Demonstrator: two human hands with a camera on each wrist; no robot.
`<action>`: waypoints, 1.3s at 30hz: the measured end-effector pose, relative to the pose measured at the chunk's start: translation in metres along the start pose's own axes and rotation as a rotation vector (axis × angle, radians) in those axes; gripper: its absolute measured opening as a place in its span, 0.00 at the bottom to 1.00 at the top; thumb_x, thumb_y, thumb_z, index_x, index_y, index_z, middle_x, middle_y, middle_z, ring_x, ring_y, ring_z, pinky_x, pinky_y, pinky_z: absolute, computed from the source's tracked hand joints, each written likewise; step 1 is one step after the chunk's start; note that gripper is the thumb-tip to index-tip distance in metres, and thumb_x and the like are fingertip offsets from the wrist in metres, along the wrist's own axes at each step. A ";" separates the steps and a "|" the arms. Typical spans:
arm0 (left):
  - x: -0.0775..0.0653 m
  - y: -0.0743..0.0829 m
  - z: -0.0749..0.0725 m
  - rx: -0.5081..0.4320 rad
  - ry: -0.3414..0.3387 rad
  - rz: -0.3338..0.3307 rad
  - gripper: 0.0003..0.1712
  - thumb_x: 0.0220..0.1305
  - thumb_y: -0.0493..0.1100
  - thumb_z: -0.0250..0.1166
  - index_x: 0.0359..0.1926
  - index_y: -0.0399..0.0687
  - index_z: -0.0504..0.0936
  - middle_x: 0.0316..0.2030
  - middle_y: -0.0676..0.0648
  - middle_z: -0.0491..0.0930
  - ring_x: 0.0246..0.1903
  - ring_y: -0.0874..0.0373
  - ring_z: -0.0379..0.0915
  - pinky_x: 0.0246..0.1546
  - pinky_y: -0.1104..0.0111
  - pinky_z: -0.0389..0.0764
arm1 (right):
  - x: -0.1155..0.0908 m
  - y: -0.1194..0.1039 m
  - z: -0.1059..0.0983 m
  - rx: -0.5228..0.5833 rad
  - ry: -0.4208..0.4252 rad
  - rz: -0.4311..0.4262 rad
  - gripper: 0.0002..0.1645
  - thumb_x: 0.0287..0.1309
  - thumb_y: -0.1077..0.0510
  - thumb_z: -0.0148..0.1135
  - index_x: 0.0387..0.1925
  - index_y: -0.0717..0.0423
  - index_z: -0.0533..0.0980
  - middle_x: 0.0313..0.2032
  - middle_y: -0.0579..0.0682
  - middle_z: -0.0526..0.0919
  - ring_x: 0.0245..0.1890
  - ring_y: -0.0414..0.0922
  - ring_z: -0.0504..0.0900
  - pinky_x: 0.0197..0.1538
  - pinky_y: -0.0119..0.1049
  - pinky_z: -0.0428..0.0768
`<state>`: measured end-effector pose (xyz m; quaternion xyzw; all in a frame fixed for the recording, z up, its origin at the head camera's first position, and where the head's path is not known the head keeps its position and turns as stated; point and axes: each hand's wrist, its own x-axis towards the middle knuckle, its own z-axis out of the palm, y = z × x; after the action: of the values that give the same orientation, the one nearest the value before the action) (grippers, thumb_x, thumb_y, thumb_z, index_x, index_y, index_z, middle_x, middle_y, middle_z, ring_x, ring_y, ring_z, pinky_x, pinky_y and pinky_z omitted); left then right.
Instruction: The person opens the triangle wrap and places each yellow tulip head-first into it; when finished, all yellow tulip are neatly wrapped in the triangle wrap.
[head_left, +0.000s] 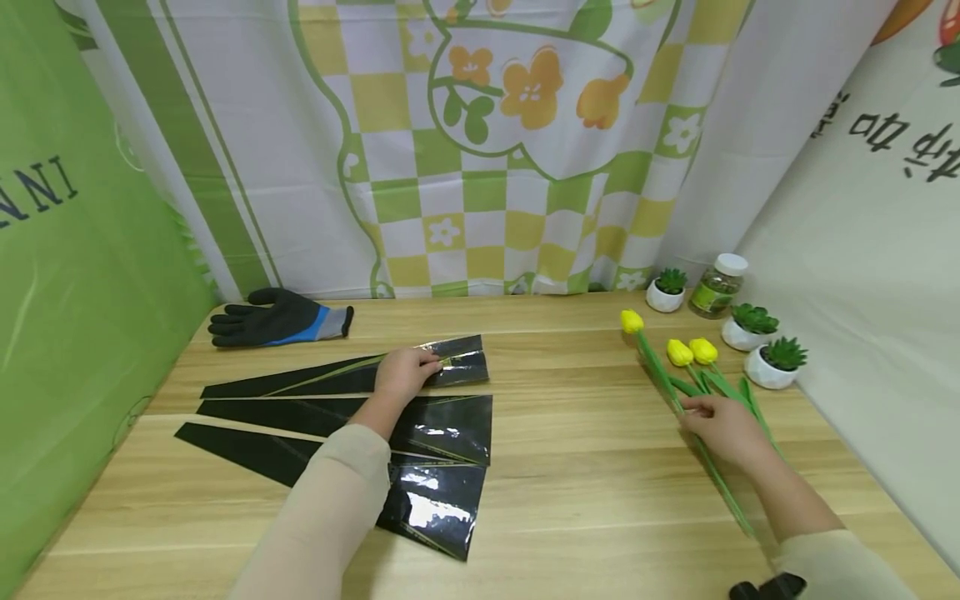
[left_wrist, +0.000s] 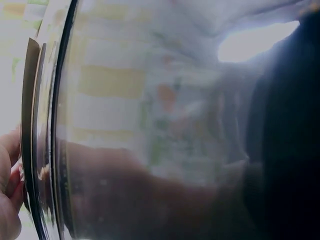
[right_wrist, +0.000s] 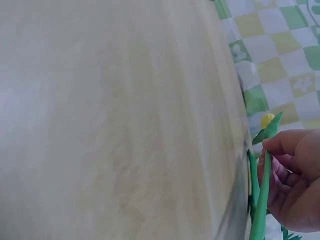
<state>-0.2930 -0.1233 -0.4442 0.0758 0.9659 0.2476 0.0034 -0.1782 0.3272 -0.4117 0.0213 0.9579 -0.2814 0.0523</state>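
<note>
Three tapered black flower sleeves with shiny wide ends lie fanned out left of centre. My left hand [head_left: 405,372] is over the wide end of the farthest sleeve [head_left: 461,360], its fingertips gathered at the film in the head view. In the left wrist view, the fingers [left_wrist: 10,187] pinch at the film's edge. The middle sleeve [head_left: 450,425] and nearest sleeve [head_left: 438,500] lie partly under the left forearm. On the right, my right hand [head_left: 722,427] pinches the green stem of a yellow artificial tulip [head_left: 632,322] between thumb and finger. Two more tulips [head_left: 692,352] lie beside that hand.
A black and blue work glove [head_left: 281,321] lies at the back left. Small potted succulents [head_left: 776,362] and a white-lidded jar [head_left: 717,286] line the right back edge. A small black object [head_left: 768,587] is at the front right. Curtains stand behind the wooden table [head_left: 585,467].
</note>
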 end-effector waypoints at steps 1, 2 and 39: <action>0.000 0.000 0.000 -0.009 0.001 -0.003 0.17 0.68 0.50 0.62 0.53 0.51 0.85 0.57 0.46 0.81 0.60 0.48 0.76 0.62 0.53 0.75 | 0.001 -0.002 0.000 0.017 -0.006 0.006 0.27 0.67 0.53 0.54 0.57 0.70 0.74 0.44 0.63 0.83 0.37 0.46 0.77 0.35 0.35 0.75; 0.000 -0.001 0.000 -0.019 0.001 -0.007 0.17 0.68 0.50 0.62 0.53 0.51 0.85 0.58 0.46 0.81 0.60 0.48 0.75 0.62 0.53 0.75 | 0.002 -0.004 0.000 0.042 -0.016 0.012 0.27 0.68 0.52 0.54 0.59 0.70 0.73 0.45 0.64 0.82 0.36 0.45 0.77 0.34 0.34 0.76; -0.002 -0.002 0.010 -0.122 0.140 0.031 0.14 0.64 0.51 0.67 0.47 0.53 0.88 0.50 0.47 0.86 0.53 0.49 0.81 0.57 0.54 0.78 | 0.100 -0.135 0.082 1.389 0.373 0.370 0.17 0.69 0.65 0.53 0.55 0.60 0.61 0.39 0.50 0.74 0.30 0.35 0.81 0.39 0.23 0.83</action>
<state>-0.2907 -0.1209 -0.4541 0.0727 0.9456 0.3106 -0.0632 -0.2798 0.1703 -0.4186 0.2578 0.5333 -0.8006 -0.0902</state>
